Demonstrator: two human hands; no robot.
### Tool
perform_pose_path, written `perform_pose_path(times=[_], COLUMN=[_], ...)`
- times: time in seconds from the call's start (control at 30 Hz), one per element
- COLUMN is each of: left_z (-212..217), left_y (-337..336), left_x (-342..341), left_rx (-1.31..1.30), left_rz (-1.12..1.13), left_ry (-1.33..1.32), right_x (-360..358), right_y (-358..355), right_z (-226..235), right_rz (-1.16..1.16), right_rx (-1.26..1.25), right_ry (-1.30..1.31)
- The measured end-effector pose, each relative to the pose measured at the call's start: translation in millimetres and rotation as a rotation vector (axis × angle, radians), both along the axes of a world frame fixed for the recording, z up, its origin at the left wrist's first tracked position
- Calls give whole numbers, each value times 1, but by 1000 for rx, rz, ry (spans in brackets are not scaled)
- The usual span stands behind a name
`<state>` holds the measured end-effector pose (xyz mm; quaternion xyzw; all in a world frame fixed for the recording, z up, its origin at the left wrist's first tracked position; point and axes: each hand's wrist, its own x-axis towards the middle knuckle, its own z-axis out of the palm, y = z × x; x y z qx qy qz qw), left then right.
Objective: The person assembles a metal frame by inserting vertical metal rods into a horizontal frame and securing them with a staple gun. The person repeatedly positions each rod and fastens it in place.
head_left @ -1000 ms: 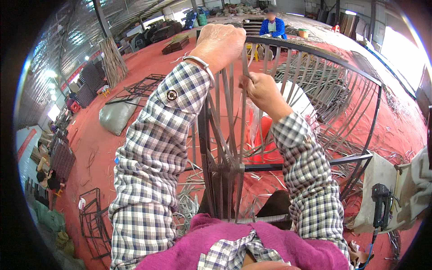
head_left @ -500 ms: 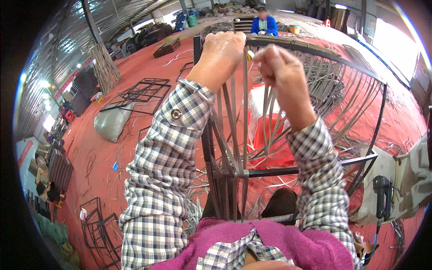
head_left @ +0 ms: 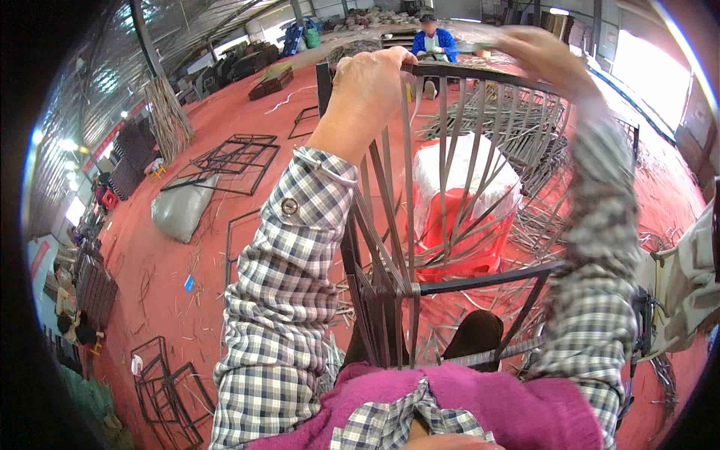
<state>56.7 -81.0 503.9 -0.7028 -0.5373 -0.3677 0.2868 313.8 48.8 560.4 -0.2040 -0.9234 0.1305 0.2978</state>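
Note:
My left hand (head_left: 369,84) is closed over the left end of the top bar of a black metal frame (head_left: 495,73), with its wrist bent forward. Flat grey-brown strips (head_left: 409,176) run from that bar down to a lower crossbar (head_left: 487,279), some fanning out slantwise and bunched at its left end. My right hand (head_left: 541,58) is smeared by motion, raised beyond the top bar and to the right. A pale band trails leftward from its fingers; whether they hold it is blurred.
Behind the strips stands a red tub (head_left: 465,236) with white lining. Loose strips (head_left: 536,142) pile beyond it. Black metal frames (head_left: 234,161) and a grey sack (head_left: 182,210) lie left on the red floor. A person in blue (head_left: 444,43) sits ahead.
My right hand has swept right and away from the top bar, leaving the strips beside my left hand. The left hand stays at the bar's left end. The hanging strips show more plainly.

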Motion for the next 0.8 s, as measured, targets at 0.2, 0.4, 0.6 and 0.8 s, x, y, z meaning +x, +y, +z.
perform_pose_path(times=[0.2, 0.4, 0.6, 0.8], left_z=[-8, 1, 4, 1], left_y=[3, 5, 8, 10], left_x=[-12, 4, 5, 4], left_rx=[-64, -223, -232, -263], left_rz=[115, 234, 254, 308], left_ry=[55, 90, 113, 129], right_x=[258, 55, -150, -151], right_y=[-43, -56, -67, -69], right_z=[-13, -86, -126, -136], right_rz=[-1569, -342, -323, -386], right_rx=[765, 475, 241, 143], right_ry=[106, 517, 425, 467])
